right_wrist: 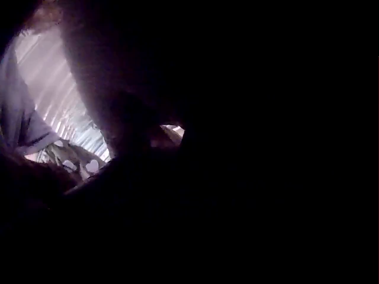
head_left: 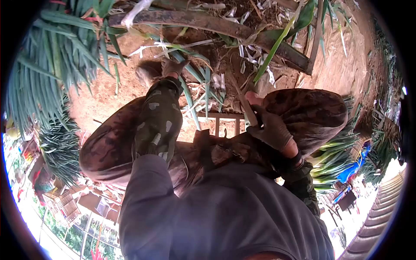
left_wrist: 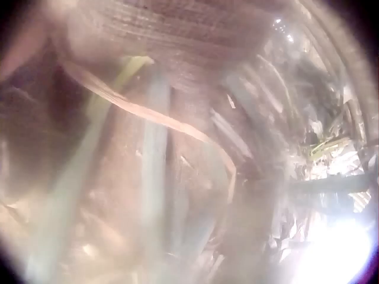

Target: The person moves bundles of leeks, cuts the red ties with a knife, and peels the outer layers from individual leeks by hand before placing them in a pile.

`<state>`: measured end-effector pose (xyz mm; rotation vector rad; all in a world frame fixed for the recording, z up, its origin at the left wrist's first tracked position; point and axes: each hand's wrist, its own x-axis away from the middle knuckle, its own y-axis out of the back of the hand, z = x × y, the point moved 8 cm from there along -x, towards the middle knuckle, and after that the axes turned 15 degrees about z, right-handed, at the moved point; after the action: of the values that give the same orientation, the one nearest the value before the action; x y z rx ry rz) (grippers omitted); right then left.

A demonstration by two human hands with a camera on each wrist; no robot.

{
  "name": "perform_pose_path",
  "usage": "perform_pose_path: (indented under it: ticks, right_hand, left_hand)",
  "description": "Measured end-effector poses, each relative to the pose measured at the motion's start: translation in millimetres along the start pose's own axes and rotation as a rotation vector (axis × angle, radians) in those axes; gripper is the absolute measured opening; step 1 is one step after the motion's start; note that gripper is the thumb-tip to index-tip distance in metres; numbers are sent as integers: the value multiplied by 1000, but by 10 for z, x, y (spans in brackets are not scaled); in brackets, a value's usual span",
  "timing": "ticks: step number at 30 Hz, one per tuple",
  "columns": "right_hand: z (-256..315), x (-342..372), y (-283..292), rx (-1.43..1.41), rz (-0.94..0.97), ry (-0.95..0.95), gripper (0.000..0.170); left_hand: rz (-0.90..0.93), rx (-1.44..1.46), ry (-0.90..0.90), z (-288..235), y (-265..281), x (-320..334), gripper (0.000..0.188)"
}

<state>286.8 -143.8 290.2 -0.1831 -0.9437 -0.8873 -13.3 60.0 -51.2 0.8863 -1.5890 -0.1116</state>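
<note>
My gloved left hand (head_left: 174, 67) reaches down over long green onion leaves (head_left: 187, 93) on the ground. In the left wrist view the ribbed glove (left_wrist: 177, 35) fills the top, with pale green leaves (left_wrist: 155, 160) running in under it and a dry brown strip (left_wrist: 142, 110) across them. I cannot tell whether the left fingers grip the leaves. Beside the right knee, my gloved right hand (head_left: 275, 130) holds a flat tan wooden stick (head_left: 245, 104), which points forward and slightly left. The right wrist view is mostly dark.
A large heap of green onions (head_left: 43, 69) lies at the left, and more bunches (head_left: 333, 160) lie at the right. A curved wooden bar (head_left: 195, 21) crosses the ground ahead among pale peelings (head_left: 251, 56). A slatted wooden frame (head_left: 223, 119) stands between the legs.
</note>
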Motion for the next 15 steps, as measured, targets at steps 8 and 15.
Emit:
perform_pose_path:
  ticks: [8,15]
  right_hand:
    - [22,-216,175,-110,-80,2,53]
    - [89,-201,248,-148,-75,14,55]
  left_hand:
    - [128,-178,40,-255,-1038,1087,154]
    - [81,-205,320,-652,-1479,1137,103]
